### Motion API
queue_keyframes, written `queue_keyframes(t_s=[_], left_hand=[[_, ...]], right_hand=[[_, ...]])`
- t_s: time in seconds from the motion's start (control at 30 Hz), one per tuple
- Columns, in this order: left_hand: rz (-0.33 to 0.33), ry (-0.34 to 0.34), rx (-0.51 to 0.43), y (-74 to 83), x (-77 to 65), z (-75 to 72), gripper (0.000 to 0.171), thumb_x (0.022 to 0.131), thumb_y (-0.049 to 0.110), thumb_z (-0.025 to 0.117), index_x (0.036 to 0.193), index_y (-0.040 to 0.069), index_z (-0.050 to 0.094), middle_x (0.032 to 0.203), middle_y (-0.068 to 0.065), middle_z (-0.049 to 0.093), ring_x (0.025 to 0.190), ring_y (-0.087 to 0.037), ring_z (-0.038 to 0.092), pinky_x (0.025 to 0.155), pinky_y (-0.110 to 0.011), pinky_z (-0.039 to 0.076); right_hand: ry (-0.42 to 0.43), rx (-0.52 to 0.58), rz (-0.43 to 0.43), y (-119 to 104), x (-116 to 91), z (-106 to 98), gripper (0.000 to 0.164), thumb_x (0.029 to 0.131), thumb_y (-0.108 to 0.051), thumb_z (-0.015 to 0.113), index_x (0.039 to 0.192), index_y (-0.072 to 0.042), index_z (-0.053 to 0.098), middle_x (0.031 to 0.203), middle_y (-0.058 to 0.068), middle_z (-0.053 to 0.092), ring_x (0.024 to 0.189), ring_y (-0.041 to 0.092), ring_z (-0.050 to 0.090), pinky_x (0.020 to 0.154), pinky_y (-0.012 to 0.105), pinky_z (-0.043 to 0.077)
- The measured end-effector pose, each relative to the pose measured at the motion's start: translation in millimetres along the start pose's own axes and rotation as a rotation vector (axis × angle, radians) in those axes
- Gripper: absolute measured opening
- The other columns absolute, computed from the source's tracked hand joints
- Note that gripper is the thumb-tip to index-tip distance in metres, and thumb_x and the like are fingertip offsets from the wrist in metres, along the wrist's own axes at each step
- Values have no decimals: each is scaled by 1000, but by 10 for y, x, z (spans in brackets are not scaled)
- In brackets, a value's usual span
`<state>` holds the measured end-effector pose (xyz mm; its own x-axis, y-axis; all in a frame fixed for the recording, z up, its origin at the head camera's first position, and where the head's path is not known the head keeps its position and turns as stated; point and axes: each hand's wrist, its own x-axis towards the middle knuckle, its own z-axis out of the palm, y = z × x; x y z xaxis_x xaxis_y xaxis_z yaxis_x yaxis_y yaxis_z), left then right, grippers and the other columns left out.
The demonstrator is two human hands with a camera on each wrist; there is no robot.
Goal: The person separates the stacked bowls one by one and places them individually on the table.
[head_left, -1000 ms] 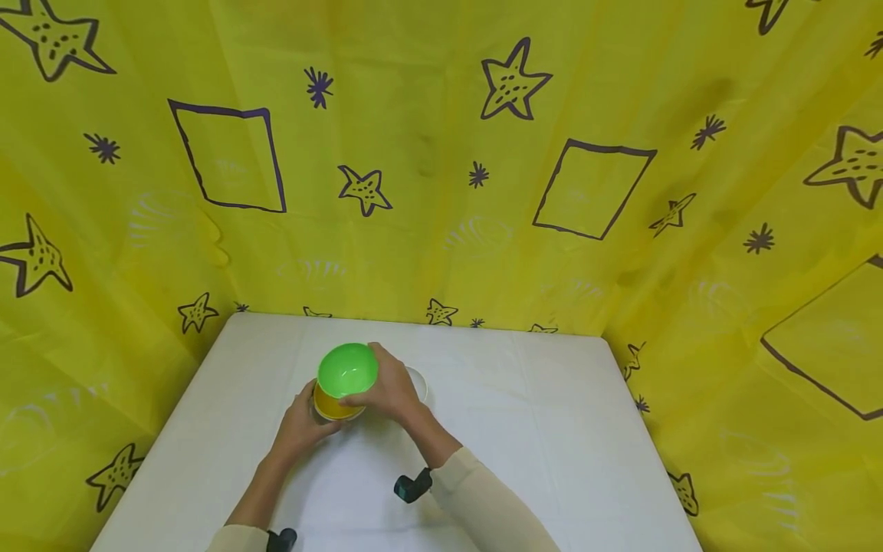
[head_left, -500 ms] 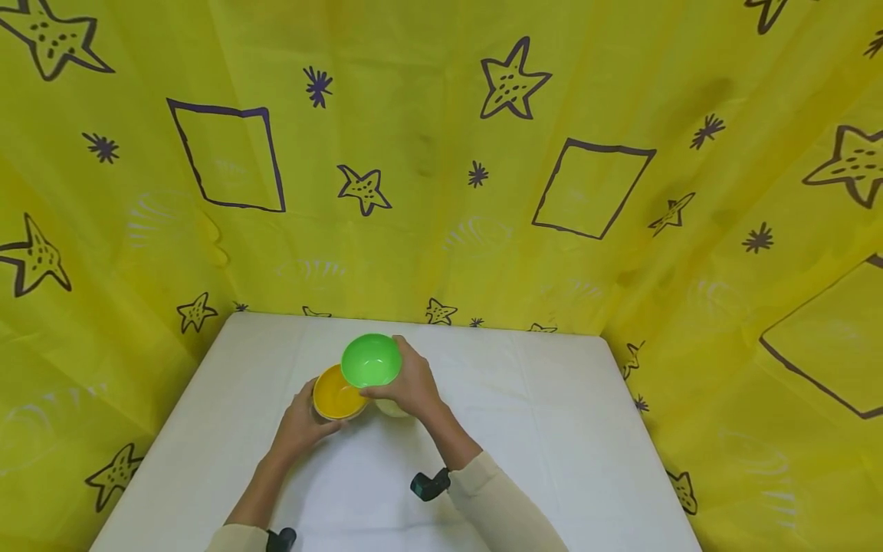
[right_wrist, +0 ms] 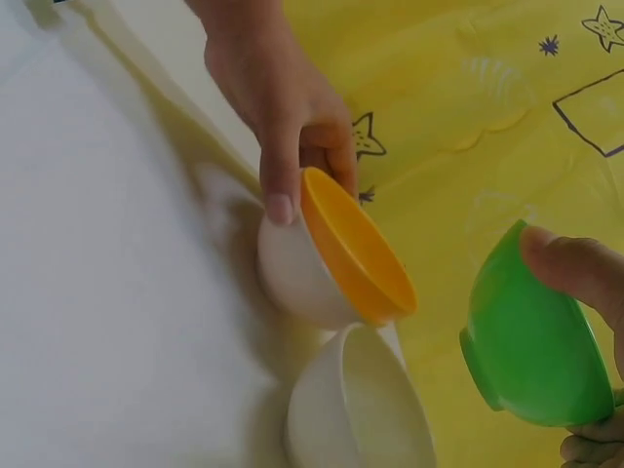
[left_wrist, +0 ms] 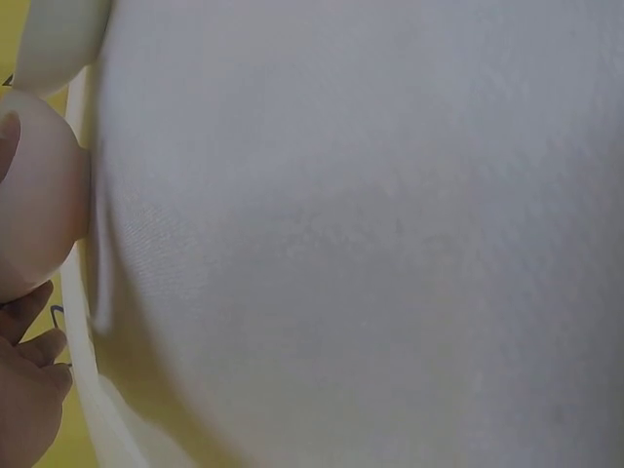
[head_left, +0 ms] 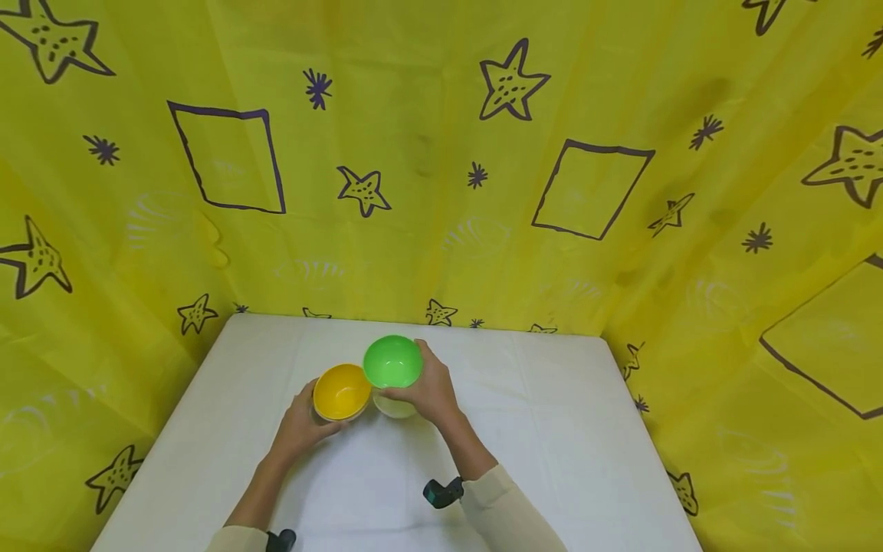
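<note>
My left hand [head_left: 302,422] grips a bowl [head_left: 342,392] that is yellow inside and at the rim, white outside. Its thumb and fingers lie on either side of the bowl. In the right wrist view this bowl tilts close over the white tabletop. My right hand [head_left: 434,389] holds a green bowl [head_left: 392,362] by its side, thumb at the rim, raised to the right of the yellow-lined bowl. Below the green bowl is a cream bowl [right_wrist: 327,409], partly hidden by it in the head view. The cream bowl's rim is right beside the yellow-lined bowl.
A white cloth [head_left: 552,445] covers the table. Yellow curtains [head_left: 428,230] with drawn stars and frames hang round its back and sides. Dark wrist cameras, such as the right one [head_left: 443,492], sit on both wrists.
My right hand has moved the green bowl rightward, off the yellow-lined bowl, whose inside now shows fully. My left hand has stayed in place with its bowl.
</note>
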<state>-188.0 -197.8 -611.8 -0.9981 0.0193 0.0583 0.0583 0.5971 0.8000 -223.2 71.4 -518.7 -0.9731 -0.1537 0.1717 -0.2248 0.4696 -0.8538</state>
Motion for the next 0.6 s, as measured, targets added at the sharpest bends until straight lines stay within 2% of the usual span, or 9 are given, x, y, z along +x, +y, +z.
queue_keyframes(t_s=[0.1, 0.17, 0.4, 0.6], left_hand=[[5, 3, -1, 0, -3, 2, 104, 76, 25, 96, 155, -5, 36, 159, -29, 42, 148, -49, 36, 122, -68, 18], [14, 10, 0, -5, -5, 1, 104, 76, 24, 96, 155, -6, 36, 158, -30, 43, 147, -50, 37, 121, -69, 21], [32, 9, 0, 4, -22, 8, 104, 75, 24, 96, 154, -8, 36, 156, -32, 43, 146, -52, 37, 121, -70, 18], [40, 11, -2, 3, -14, 8, 104, 76, 23, 95, 154, -9, 35, 156, -33, 42, 145, -53, 38, 120, -71, 20]], right_hand=[[21, -19, 4, 73, -34, -54, 100, 65, -31, 103, 148, -9, 51, 134, 9, 66, 120, 30, 65, 97, 48, 57], [33, -30, 5, 119, -58, -89, 100, 64, -32, 102, 147, -8, 51, 134, 10, 67, 119, 31, 65, 97, 49, 57], [84, -29, 21, 275, -150, -218, 96, 63, -28, 103, 144, -10, 54, 133, 9, 67, 121, 32, 64, 100, 51, 55], [147, -30, 32, 392, -193, -335, 98, 62, -28, 103, 144, -8, 54, 133, 14, 67, 122, 36, 64, 100, 55, 54]])
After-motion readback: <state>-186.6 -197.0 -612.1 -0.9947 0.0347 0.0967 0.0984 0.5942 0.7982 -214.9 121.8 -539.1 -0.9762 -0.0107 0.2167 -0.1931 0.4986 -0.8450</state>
